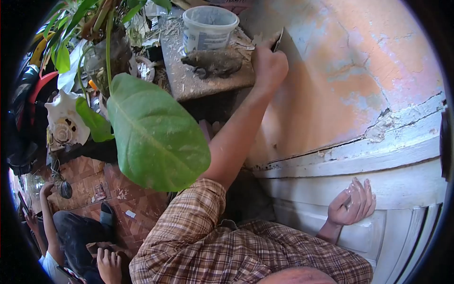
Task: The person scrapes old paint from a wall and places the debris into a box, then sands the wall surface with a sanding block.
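The hands are apart: the left [270, 66] grips a flat scraper [280, 39] by the peeling wall [326, 99]; the right [351, 206] is empty, fingers curled. The scraper looks light and stiff, best held behind its blade.

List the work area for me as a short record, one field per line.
Left hand: gripping a thin-edged tool by the wall
Right hand: holding nothing visible, whitish smears on fingers
Wall surface: patchy orange, blue and pink, cracked
Dusty ledge: white tub, dark lumpy object
Foreground: large green leaf
Bystanders: at lower left
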